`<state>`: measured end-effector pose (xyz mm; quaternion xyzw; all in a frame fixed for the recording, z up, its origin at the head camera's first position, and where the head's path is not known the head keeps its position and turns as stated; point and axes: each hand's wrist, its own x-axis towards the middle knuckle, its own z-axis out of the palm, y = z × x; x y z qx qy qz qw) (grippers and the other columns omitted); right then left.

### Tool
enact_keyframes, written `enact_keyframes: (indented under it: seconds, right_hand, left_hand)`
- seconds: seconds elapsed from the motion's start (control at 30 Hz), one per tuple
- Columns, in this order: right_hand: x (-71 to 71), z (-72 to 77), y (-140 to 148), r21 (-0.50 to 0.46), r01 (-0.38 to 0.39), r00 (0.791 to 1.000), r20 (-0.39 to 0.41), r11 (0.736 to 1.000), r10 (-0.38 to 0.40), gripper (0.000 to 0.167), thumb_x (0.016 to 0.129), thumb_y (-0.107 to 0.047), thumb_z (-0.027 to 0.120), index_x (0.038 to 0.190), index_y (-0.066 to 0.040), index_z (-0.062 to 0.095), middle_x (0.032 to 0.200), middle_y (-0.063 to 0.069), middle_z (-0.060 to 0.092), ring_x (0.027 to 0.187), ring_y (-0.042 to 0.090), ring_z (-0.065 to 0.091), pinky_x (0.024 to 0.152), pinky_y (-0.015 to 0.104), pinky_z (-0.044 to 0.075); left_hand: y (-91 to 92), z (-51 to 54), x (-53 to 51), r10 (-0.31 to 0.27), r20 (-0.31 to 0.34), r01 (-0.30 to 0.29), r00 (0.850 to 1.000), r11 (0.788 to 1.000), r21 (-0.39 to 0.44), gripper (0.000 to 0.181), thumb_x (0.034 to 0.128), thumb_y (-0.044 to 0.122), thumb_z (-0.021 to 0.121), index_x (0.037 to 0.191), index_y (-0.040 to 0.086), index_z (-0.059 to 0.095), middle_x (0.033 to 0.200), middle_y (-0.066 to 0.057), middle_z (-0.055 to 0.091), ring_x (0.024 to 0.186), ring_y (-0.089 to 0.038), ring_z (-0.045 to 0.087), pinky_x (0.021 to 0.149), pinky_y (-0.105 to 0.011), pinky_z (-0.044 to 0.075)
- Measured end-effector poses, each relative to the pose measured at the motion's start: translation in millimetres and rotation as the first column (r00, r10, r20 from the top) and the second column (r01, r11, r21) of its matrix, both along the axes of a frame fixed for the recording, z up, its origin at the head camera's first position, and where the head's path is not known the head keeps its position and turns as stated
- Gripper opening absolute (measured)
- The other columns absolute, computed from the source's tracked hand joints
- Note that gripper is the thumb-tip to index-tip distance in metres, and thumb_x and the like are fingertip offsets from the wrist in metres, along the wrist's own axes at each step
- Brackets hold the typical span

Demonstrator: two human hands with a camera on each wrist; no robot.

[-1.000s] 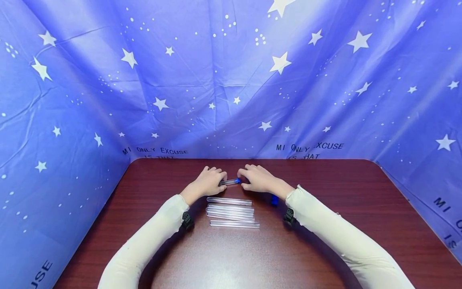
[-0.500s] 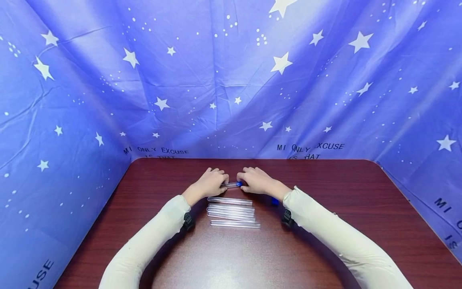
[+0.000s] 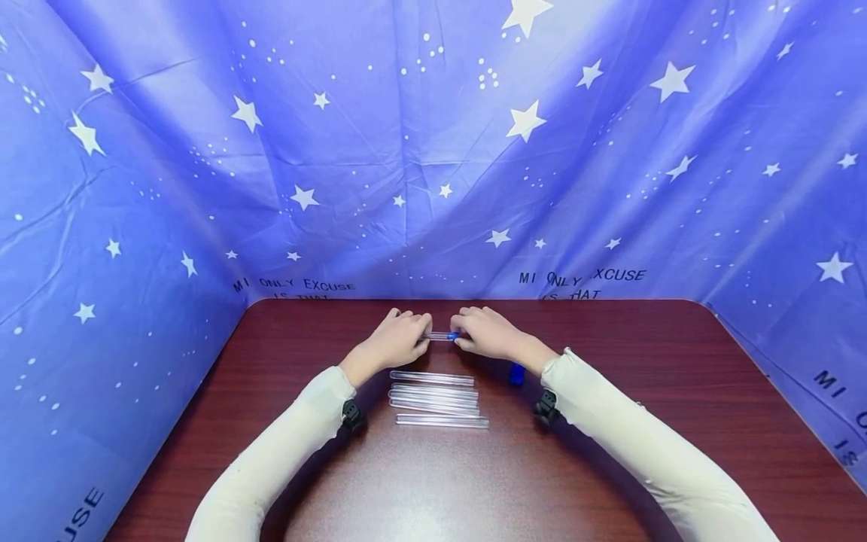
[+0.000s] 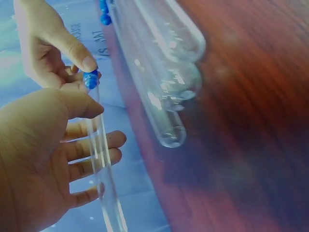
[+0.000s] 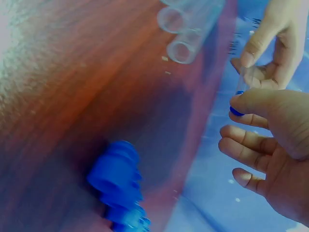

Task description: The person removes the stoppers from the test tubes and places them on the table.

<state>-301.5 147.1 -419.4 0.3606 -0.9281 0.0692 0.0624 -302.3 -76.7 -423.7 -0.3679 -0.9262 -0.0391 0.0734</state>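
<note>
My left hand [image 3: 400,339] grips a clear test tube [image 4: 102,150] between thumb and fingers, near its capped end. The tube lies roughly level above the far part of the table. My right hand [image 3: 491,333] pinches the blue cap [image 5: 236,111] at the tube's right end with thumb and index finger; its other fingers are loosely bent in the right wrist view. A short stretch of tube shows between the hands. Nearer to me, several uncapped test tubes [image 3: 433,395] lie side by side on the table, their rounded ends to the left.
Several loose blue caps [image 5: 116,174] lie in a cluster on the brown table [image 3: 433,482], below my right wrist. A blue cloth [image 3: 406,150] with white stars hangs behind and at both sides of the table.
My right fingers, loosely around the cap one second ago, now pinch it. Both hands dipped slightly toward me, then moved back up and away with the tube, which is now more level.
</note>
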Motion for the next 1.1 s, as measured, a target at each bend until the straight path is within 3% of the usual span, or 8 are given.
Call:
enact_keyframes:
  seconds: [0.2, 0.3, 0.4, 0.53, 0.7, 0.83, 1.0, 1.1]
  right_hand:
    - [6.0, 21.9, 13, -0.092, -0.017, 1.000, 0.007, 0.996, 0.018, 0.011, 0.092, -0.018, 0.071, 0.098, -0.010, 0.067, 0.085, 0.001, 0.059, 0.077, 0.015, 0.055, 0.072, 0.035, 0.046]
    - [10.8, 32.3, 21, -0.138, -0.028, 0.999, 0.039, 0.990, 0.034, 0.010, 0.094, -0.018, 0.069, 0.099, -0.009, 0.067, 0.088, 0.001, 0.061, 0.076, 0.013, 0.054, 0.071, 0.034, 0.047]
    - [16.4, 39.5, 28, -0.195, -0.034, 0.994, 0.097, 0.980, 0.054, 0.009, 0.095, -0.017, 0.068, 0.100, -0.009, 0.067, 0.090, 0.000, 0.062, 0.078, 0.012, 0.054, 0.072, 0.033, 0.048]
    - [23.8, 44.3, 37, -0.288, -0.035, 0.976, 0.197, 0.957, 0.094, 0.007, 0.097, -0.015, 0.067, 0.101, -0.009, 0.068, 0.091, -0.002, 0.062, 0.079, 0.010, 0.052, 0.072, 0.029, 0.046]
    - [34.8, 50.4, 45, -0.386, 0.002, 0.928, 0.345, 0.922, 0.142, 0.011, 0.098, -0.017, 0.066, 0.103, -0.008, 0.069, 0.091, -0.004, 0.064, 0.079, 0.012, 0.054, 0.070, 0.026, 0.046]
    - [40.7, 56.7, 52, -0.417, 0.016, 0.874, 0.447, 0.909, 0.189, 0.012, 0.100, -0.018, 0.064, 0.104, -0.008, 0.071, 0.091, -0.004, 0.066, 0.079, 0.011, 0.056, 0.071, 0.027, 0.048]
    - [44.7, 63.6, 59, -0.403, 0.034, 0.795, 0.566, 0.915, 0.220, 0.014, 0.103, -0.016, 0.059, 0.104, -0.010, 0.071, 0.089, -0.004, 0.065, 0.080, 0.013, 0.059, 0.070, 0.024, 0.048]
    - [46.6, 66.2, 61, -0.397, 0.026, 0.759, 0.605, 0.917, 0.240, 0.017, 0.104, -0.016, 0.056, 0.102, -0.009, 0.072, 0.088, -0.004, 0.067, 0.083, 0.015, 0.063, 0.071, 0.026, 0.051]
  left_hand:
    - [4.6, 8.2, 6.3, -0.060, -0.157, 0.070, 0.986, 0.996, 0.060, 0.020, 0.0969, 0.025, 0.065, 0.112, 0.013, 0.059, 0.098, -0.001, 0.072, 0.096, -0.025, 0.065, 0.093, -0.045, 0.045]
    - [7.9, 11.5, 10.5, -0.090, -0.251, 0.113, 0.964, 0.991, 0.078, 0.021, 0.0985, 0.029, 0.064, 0.113, 0.014, 0.062, 0.100, 0.000, 0.072, 0.098, -0.023, 0.065, 0.095, -0.043, 0.045]
    - [11.8, 14.1, 15.0, -0.115, -0.347, 0.154, 0.931, 0.984, 0.089, 0.022, 0.1003, 0.033, 0.062, 0.113, 0.014, 0.064, 0.101, 0.002, 0.072, 0.099, -0.020, 0.065, 0.096, -0.041, 0.045]
    - [16.6, 18.0, 20.7, -0.146, -0.466, 0.221, 0.873, 0.969, 0.111, 0.023, 0.0990, 0.034, 0.064, 0.112, 0.015, 0.066, 0.095, 0.004, 0.069, 0.092, -0.018, 0.063, 0.095, -0.039, 0.045]
    - [21.6, 24.7, 27.1, -0.198, -0.588, 0.321, 0.784, 0.941, 0.111, 0.019, 0.0971, 0.031, 0.067, 0.109, 0.017, 0.069, 0.086, 0.004, 0.065, 0.086, -0.018, 0.062, 0.092, -0.038, 0.047]
    - [24.7, 30.2, 32.0, -0.233, -0.660, 0.368, 0.715, 0.927, 0.071, 0.016, 0.0973, 0.032, 0.067, 0.105, 0.018, 0.070, 0.085, 0.004, 0.065, 0.085, -0.018, 0.062, 0.093, -0.038, 0.047]
    - [27.8, 34.3, 36.6, -0.270, -0.724, 0.416, 0.635, 0.909, 0.026, 0.016, 0.0979, 0.033, 0.065, 0.103, 0.019, 0.070, 0.085, 0.004, 0.065, 0.084, -0.019, 0.062, 0.093, -0.038, 0.048]
    - [29.0, 35.1, 39.2, -0.288, -0.754, 0.443, 0.590, 0.897, 0.004, 0.014, 0.0989, 0.029, 0.062, 0.103, 0.019, 0.070, 0.084, 0.003, 0.065, 0.083, -0.019, 0.061, 0.092, -0.039, 0.048]
